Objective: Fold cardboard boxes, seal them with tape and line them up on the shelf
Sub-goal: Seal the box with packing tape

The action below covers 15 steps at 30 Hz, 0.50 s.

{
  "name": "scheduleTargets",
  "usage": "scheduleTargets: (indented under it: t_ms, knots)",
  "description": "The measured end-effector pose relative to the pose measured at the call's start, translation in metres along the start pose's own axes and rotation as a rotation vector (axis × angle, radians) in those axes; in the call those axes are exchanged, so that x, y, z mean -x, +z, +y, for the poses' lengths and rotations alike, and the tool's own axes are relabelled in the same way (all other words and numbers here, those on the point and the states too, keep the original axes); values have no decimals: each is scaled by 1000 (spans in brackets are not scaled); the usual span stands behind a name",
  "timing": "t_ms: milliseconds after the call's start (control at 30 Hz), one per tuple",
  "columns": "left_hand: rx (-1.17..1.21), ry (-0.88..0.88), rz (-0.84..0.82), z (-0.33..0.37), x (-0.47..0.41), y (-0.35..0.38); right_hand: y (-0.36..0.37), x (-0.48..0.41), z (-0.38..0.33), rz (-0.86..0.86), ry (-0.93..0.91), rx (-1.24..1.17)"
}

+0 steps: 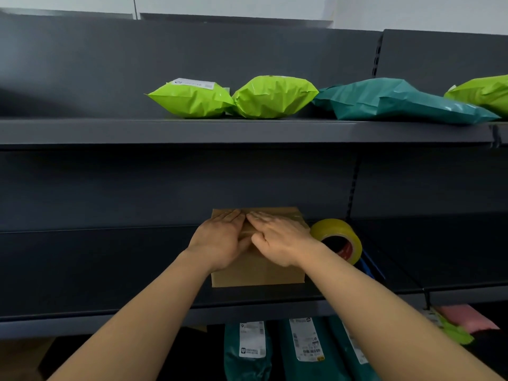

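A small brown cardboard box (258, 274) stands on the middle grey shelf (110, 306), its top flaps closed with clear tape along the seam. My left hand (220, 240) lies flat on the left half of the box top, fingers straight. My right hand (277, 239) lies flat on the right half, fingertips meeting the left hand's at the seam. A roll of yellowish packing tape (339, 237) stands on edge just right of the box, close to my right wrist.
The upper shelf (192, 130) carries two lime green mailer bags (192, 99), a teal bag (398, 101) and another lime bag at the far right. Teal labelled parcels (251, 350) stand below. A blue object (371, 266) lies behind the tape roll.
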<state>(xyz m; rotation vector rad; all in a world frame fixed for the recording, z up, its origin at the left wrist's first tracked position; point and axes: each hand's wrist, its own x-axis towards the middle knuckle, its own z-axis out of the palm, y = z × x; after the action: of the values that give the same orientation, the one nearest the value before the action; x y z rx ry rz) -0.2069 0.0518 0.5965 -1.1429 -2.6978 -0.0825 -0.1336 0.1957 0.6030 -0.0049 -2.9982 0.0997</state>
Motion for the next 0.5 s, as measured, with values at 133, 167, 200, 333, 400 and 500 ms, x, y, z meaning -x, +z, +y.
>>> scheduleTargets:
  t_ms: [133, 167, 200, 333, 400, 500]
  knots:
    - [-2, -16, -6, -1, -2, 1, -1, 10, 25, 33, 33, 12]
    - [1, -18, -6, -1, -2, 1, -2, 14, 33, 29, 47, 2]
    - [2, -21, -5, 0, -2, 1, -2, 18, 41, 24, 60, -12]
    - [-4, -46, -10, 2, 0, -1, -2, 26, 54, 22, 125, -67]
    - [7, -38, -24, 3, -2, -5, -4, 21, 45, 34, 144, -56]
    - [42, 68, -47, 13, -4, -8, -5, 9, 21, 31, 76, -4]
